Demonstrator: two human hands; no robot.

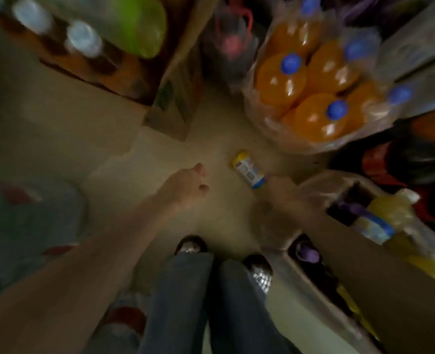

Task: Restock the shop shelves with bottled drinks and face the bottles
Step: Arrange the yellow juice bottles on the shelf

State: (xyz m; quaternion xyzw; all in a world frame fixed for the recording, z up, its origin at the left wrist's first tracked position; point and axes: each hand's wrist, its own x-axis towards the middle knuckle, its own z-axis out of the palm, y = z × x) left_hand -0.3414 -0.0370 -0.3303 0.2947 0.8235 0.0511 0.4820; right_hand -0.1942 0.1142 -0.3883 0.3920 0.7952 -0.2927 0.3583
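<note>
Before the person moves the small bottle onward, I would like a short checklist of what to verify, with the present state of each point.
1. Right hand has the small yellow-labelled bottle: cannot tell how firm the hold is; the hand is at the bottle's lower end, but the picture is blurred.
2. Left hand free to help: ok, fingers loosely curled, holding nothing.
3. Bottle cap closed: cannot tell.
4. Floor ahead free to step: ok; cardboard box and wrapped pack of orange bottles stand on either side of it.
5. Feet clear of stock: not ok, the right shoe is close against a tray of bottles.
</note>
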